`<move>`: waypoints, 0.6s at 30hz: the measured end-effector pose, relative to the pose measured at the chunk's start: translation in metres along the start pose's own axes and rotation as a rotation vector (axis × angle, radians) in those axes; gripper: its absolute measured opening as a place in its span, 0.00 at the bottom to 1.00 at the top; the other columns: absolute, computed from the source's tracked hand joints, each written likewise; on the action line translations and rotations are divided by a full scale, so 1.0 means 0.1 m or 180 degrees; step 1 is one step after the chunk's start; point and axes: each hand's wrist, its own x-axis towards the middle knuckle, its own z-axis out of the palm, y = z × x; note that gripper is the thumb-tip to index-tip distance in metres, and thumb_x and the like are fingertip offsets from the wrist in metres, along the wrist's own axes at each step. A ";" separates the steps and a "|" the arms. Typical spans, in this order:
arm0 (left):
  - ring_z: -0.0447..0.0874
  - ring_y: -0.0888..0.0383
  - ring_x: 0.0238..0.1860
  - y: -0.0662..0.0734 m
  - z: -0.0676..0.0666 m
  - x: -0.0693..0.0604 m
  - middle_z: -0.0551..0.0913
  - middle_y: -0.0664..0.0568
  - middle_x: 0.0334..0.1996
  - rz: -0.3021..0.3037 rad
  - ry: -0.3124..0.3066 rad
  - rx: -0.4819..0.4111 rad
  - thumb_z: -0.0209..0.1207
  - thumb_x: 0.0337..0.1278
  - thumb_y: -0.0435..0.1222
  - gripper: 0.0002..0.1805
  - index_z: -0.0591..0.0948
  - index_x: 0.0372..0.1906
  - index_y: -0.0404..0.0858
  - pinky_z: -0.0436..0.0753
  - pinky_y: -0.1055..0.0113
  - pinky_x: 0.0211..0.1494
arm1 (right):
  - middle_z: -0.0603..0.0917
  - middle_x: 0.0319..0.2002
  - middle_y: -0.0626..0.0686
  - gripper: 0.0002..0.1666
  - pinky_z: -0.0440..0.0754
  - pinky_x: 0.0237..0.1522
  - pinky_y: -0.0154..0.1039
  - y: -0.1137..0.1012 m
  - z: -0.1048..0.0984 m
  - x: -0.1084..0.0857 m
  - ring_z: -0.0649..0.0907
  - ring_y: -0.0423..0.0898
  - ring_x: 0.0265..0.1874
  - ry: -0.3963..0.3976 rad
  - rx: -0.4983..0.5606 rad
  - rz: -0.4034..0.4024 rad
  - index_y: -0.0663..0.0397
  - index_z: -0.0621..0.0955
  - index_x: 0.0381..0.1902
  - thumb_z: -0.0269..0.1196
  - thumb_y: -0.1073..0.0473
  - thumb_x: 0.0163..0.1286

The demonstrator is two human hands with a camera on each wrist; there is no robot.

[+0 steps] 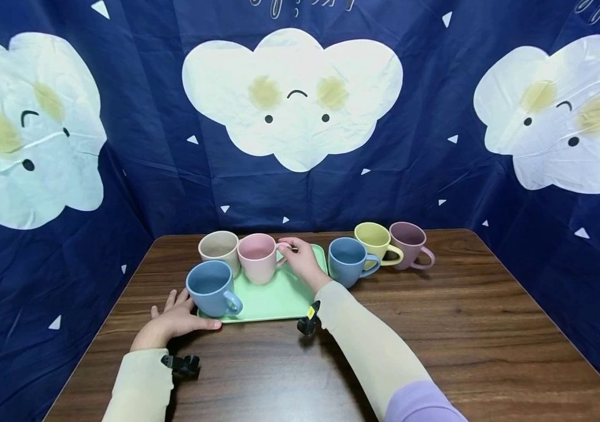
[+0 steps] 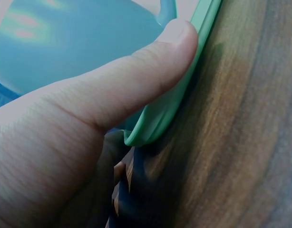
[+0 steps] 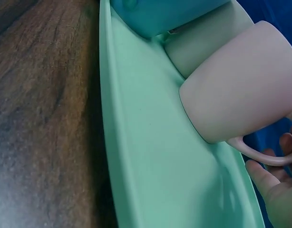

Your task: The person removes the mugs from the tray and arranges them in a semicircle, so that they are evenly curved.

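My right hand holds the pink mug by its handle. In the right wrist view the fingers lie about that handle, and the pink mug stands on the green tray. At the tray's front left corner my left hand lies with fingers spread beside a blue mug. Its thumb lies straight along the front rim of the tray. A beige mug stands behind the blue one, close to the pink mug. Most left fingers are hidden in the left wrist view.
Just right of the tray stands a second blue mug. Behind it are a yellow-green mug and a purple mug, handles to the right. Beneath everything is a brown wooden table, with a dark blue cloud-print curtain behind.
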 end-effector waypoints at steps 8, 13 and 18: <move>0.27 0.25 0.76 -0.01 0.00 -0.01 0.42 0.25 0.77 0.0005 0.0045 -0.0059 0.71 0.36 0.69 0.72 0.54 0.77 0.25 0.26 0.20 0.63 | 0.86 0.48 0.61 0.16 0.85 0.50 0.52 -0.03 -0.02 -0.08 0.87 0.67 0.41 -0.0289 0.0401 0.0146 0.66 0.82 0.53 0.64 0.62 0.73; 0.27 0.24 0.76 0.02 -0.03 -0.04 0.42 0.25 0.77 -0.0015 0.0011 -0.0007 0.71 0.39 0.67 0.71 0.53 0.77 0.25 0.28 0.20 0.63 | 0.87 0.44 0.61 0.13 0.87 0.45 0.51 0.04 0.04 -0.10 0.88 0.67 0.38 -0.0180 0.0506 0.0076 0.69 0.81 0.50 0.64 0.65 0.73; 0.27 0.25 0.76 0.03 -0.02 -0.04 0.42 0.25 0.77 -0.0008 0.0007 -0.0018 0.71 0.39 0.67 0.71 0.53 0.77 0.25 0.28 0.20 0.64 | 0.86 0.39 0.58 0.10 0.87 0.42 0.53 0.03 0.06 -0.17 0.88 0.65 0.35 0.0044 0.0538 0.0032 0.71 0.81 0.46 0.64 0.67 0.71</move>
